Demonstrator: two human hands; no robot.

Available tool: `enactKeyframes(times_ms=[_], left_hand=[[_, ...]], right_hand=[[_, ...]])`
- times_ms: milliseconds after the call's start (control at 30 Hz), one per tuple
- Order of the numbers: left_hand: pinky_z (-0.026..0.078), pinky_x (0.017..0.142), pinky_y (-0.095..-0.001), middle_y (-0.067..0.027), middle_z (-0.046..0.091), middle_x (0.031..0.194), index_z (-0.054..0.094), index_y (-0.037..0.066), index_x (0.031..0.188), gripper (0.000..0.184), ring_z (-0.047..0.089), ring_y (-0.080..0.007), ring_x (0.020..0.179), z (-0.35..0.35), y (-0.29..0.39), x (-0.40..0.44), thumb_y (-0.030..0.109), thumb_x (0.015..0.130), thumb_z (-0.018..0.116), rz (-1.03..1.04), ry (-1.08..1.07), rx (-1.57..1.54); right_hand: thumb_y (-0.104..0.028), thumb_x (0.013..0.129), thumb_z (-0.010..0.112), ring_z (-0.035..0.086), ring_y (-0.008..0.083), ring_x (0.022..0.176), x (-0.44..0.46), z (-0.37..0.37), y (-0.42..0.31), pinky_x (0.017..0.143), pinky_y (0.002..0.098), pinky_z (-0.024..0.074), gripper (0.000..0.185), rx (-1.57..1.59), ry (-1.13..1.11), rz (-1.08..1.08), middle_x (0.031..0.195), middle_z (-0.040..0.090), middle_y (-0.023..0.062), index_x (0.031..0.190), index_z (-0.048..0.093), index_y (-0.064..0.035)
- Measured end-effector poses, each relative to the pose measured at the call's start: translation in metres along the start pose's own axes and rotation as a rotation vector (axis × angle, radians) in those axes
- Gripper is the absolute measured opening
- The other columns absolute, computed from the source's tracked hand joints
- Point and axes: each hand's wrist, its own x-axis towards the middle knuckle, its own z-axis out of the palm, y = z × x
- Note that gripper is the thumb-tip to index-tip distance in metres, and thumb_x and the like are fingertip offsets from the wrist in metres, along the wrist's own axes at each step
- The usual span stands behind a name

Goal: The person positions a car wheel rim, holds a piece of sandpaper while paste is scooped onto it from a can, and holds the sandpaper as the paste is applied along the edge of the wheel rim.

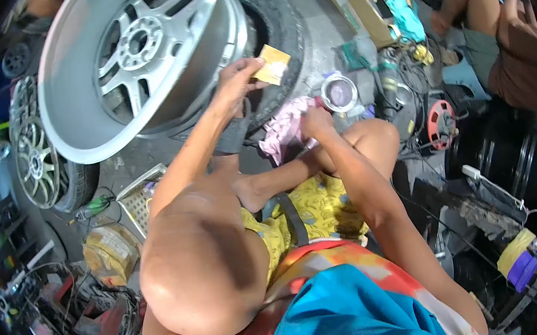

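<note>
My left hand (240, 83) pinches a flat yellow square piece (272, 63) with a whitish smear on its lower part; whether it is a spreader or a folded sheet I cannot tell. Close beside that hand, a large silver alloy wheel rim (142, 44) leans tilted over a black tire (284, 30). Lower and to the right, my right hand (316, 124) is closed on the edge of a crumpled pink cloth (283, 129); its fingertips are partly hidden. Just beyond it stands an open round can (339, 92) with greyish contents.
Another person (494, 29) sits at the upper right. A cardboard box (362, 11) holds a turquoise cloth (405, 14). Cables and a red reel (442, 124) lie to the right. At left are another rim (37, 162), a white basket (137, 205) and a yellow-brown package (111, 253).
</note>
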Motion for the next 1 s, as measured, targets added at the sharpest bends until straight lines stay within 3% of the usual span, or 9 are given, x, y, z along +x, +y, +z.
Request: enactKeyframes(times_ms=[67,333,467,533,600,667,800,900,1000], left_hand=[[0.060,0.079,-0.0330,-0.0111,0.069,0.102,0.065,-0.002,0.104,0.026,0.069,-0.0190,0.093,0.002,0.005,-0.005,0.022,0.093,0.066,0.013,-0.002,-0.021],[0.060,0.076,-0.0284,-0.0067,0.068,0.098,0.065,0.002,0.103,0.023,0.069,-0.0144,0.089,-0.006,0.005,-0.006,0.023,0.095,0.066,0.009,-0.109,-0.095],[0.056,0.076,-0.0250,-0.0049,0.068,0.097,0.066,0.003,0.101,0.021,0.066,-0.0108,0.087,-0.014,0.003,-0.005,0.023,0.094,0.068,0.009,-0.166,-0.081],[0.053,0.078,-0.0237,-0.0041,0.068,0.097,0.067,0.003,0.100,0.020,0.065,-0.0093,0.087,-0.016,0.002,-0.006,0.023,0.094,0.068,-0.002,-0.199,-0.082],[0.049,0.084,-0.0239,-0.0030,0.068,0.097,0.068,0.003,0.100,0.019,0.062,-0.0088,0.089,-0.015,0.005,-0.009,0.022,0.093,0.069,-0.055,-0.248,-0.053],[0.048,0.086,-0.0249,-0.0036,0.068,0.099,0.069,0.002,0.099,0.020,0.061,-0.0094,0.091,-0.015,0.000,-0.006,0.022,0.093,0.070,-0.007,-0.345,0.046],[0.043,0.100,-0.0309,-0.0112,0.065,0.125,0.072,0.002,0.104,0.023,0.057,-0.0153,0.114,-0.008,-0.003,-0.010,0.022,0.092,0.068,0.035,-0.681,0.454],[0.045,0.090,-0.0274,-0.0027,0.070,0.101,0.073,0.004,0.104,0.027,0.059,-0.0099,0.097,0.008,-0.001,-0.026,0.027,0.091,0.070,-0.023,-0.786,0.667],[0.045,0.086,-0.0260,-0.0004,0.070,0.095,0.073,0.005,0.104,0.029,0.058,-0.0083,0.092,0.016,0.000,-0.035,0.030,0.091,0.071,-0.072,-0.767,0.638]], right_hand=[[-0.028,0.087,0.064,0.065,0.0366,0.111,-0.004,0.006,-0.005,0.094,0.0446,0.0530,0.038,0.048,-0.032,0.001,0.117,0.067,0.0234,0.114,0.069,-0.0019],[-0.037,0.088,0.065,0.065,0.0378,0.112,0.026,0.023,0.003,0.094,0.0427,0.0530,0.044,0.124,-0.033,0.168,0.118,0.066,0.0243,0.109,0.070,0.0008],[-0.038,0.083,0.070,0.068,0.0394,0.101,-0.003,-0.001,0.001,0.090,0.0432,0.0545,0.044,0.183,0.047,0.145,0.105,0.071,0.0223,0.102,0.070,0.0020],[-0.040,0.080,0.072,0.070,0.0405,0.090,-0.027,-0.033,0.003,0.085,0.0443,0.0556,0.047,0.180,0.093,-0.105,0.093,0.072,0.0215,0.101,0.070,0.0016],[-0.032,0.080,0.076,0.072,0.0325,0.078,-0.029,-0.033,0.012,0.073,0.0395,0.0570,0.037,0.234,0.231,-0.093,0.081,0.073,0.0179,0.089,0.069,0.0029],[-0.021,0.081,0.078,0.069,0.0199,0.066,-0.046,-0.062,0.010,0.061,0.0308,0.0537,0.026,1.017,0.165,-0.314,0.074,0.070,0.0120,0.078,0.065,0.0018],[-0.015,0.081,0.080,0.057,0.0088,0.054,-0.059,-0.104,-0.001,0.049,0.0243,0.0433,0.023,1.165,0.061,-0.302,0.067,0.064,0.0035,0.075,0.062,-0.0015],[-0.025,0.082,0.081,0.044,0.0053,0.050,-0.061,-0.112,-0.009,0.046,0.0246,0.0335,0.026,1.189,-0.060,-0.240,0.063,0.055,-0.0031,0.080,0.065,-0.0050],[-0.030,0.084,0.079,0.047,0.0041,0.057,-0.070,-0.116,-0.022,0.050,0.0229,0.0350,0.029,1.208,-0.105,-0.232,0.070,0.058,-0.0037,0.088,0.067,-0.0041]])
